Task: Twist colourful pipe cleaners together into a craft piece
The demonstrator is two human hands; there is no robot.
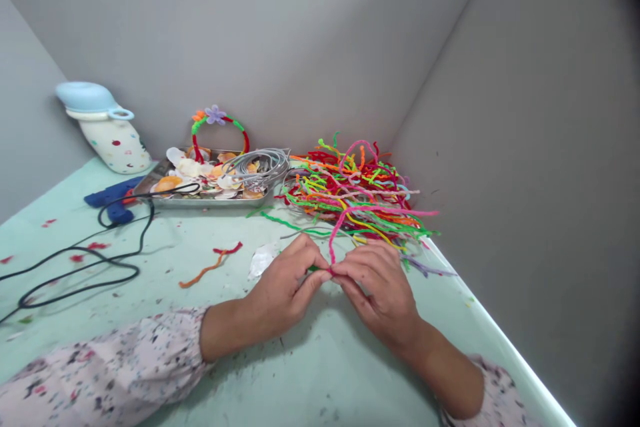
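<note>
Item, lower centre of the frame: left hand, thumb and forefinger pinched at the lower end of a bright pink, fuzzy, bendable stem. Item, right of it: right hand, pinching at the same end, fingertips nearly meeting the left's. The stem rises from the grip and bends toward the right. A green fuzzy sliver shows at the left fingertips; whether it joins the pink is hidden.

Step in hand, as judged: twisting or fastening the stem's end. Next move would call for a firm left pinch while the right turns the end.

Centre right: heaped multicoloured fuzzy stems.
Upper left of centre: rectangular metal tray of pale and orange flat pieces, with a coil of grey wire at its right; above its left half, a red-and-green wrapped hoop bearing a lilac fuzzy flower.
Left: white patterned bottle with pale blue lid; looped black cable.
Left of centre: short orange-and-red twisted piece.
</note>
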